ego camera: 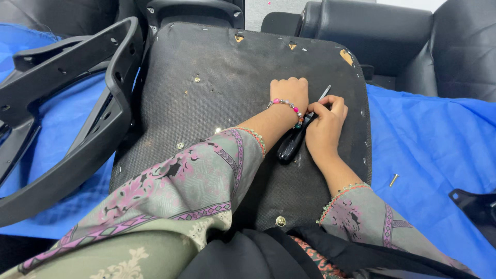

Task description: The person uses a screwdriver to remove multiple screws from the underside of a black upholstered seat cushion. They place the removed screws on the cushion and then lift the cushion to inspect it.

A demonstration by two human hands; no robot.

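The black underside of a chair seat lies flat in front of me, with small brass bolts in it. My right hand is closed around a screwdriver with a black handle and a thin metal shaft that points up and to the right. My left hand, with a beaded bracelet on the wrist, rests as a fist on the seat right beside the screwdriver shaft. Whether it grips anything is hidden.
A black plastic chair frame with armrests lies to the left on a blue cloth. A loose brass screw lies on the cloth at the right. Black leather chairs stand behind. A black plastic part sits at the right edge.
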